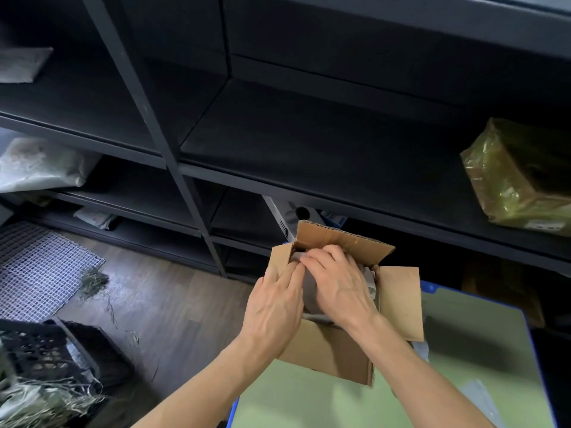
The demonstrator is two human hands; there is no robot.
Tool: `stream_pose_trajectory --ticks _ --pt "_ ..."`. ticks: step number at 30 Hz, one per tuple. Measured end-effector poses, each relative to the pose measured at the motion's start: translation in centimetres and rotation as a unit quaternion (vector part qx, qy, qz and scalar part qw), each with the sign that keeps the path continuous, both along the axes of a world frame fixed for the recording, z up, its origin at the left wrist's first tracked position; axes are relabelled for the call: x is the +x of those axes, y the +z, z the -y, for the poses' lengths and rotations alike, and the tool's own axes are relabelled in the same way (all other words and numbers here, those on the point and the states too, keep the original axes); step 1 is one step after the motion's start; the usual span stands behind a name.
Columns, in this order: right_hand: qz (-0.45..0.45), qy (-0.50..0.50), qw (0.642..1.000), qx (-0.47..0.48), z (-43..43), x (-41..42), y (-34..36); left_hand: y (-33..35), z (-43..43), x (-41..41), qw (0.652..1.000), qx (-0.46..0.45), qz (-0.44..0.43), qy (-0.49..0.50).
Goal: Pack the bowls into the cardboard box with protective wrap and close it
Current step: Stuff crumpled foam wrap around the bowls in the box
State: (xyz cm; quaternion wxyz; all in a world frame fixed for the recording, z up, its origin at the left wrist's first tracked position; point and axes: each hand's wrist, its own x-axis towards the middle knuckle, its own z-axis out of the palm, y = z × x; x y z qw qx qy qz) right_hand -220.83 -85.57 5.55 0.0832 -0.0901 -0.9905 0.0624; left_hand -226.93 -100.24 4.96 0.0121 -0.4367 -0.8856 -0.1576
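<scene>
While the box [327, 353] stands with flaps open at 12 and 3 o'clock, I see the left hand [273, 307] pressing flat-fingered on the wrap [310, 291]. The right hand [340, 285] bends over it, and I cannot tell its grip.

Brown corrugated cardboard box [327, 353], standing upright and open on a pale green surface [479, 366], near that surface's far left corner. All top flaps are unfolded: the far flap stands up and leans back, the right flap is spread outward almost flat, and the left flap stands nearly vertical (the near flap is not visible). Grey protective wrap [310, 293], crumpled, fills the opening up to the rim; what lies beneath the wrap is hidden.
</scene>
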Motion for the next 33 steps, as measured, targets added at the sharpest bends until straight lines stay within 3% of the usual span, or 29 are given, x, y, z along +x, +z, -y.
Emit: stream_pose_trajectory --ticks 6,10,20,24,33 --pt "0.076 -0.005 0.997 -0.003 0.5 0.2 0.1 1.2 -0.3 0.3 0.996 -0.079 0.032 0.009" --pt "0.045 -0.007 0.999 0.004 0.5 0.6 0.1 2.3 -1.1 0.3 0.992 -0.125 0.022 0.011" --pt "0.022 -0.045 0.998 -0.029 -1.0 4.7 1.5 1.0 1.4 0.6 0.999 0.017 0.020 -0.019" --pt "-0.026 -0.041 0.997 -0.060 -0.7 6.4 1.6 1.6 1.3 2.3 0.998 0.046 0.032 -0.007" --pt "-0.051 -0.084 0.988 -0.122 -0.1 12.8 3.3 2.2 -0.2 8.8 0.988 0.093 0.077 -0.101"
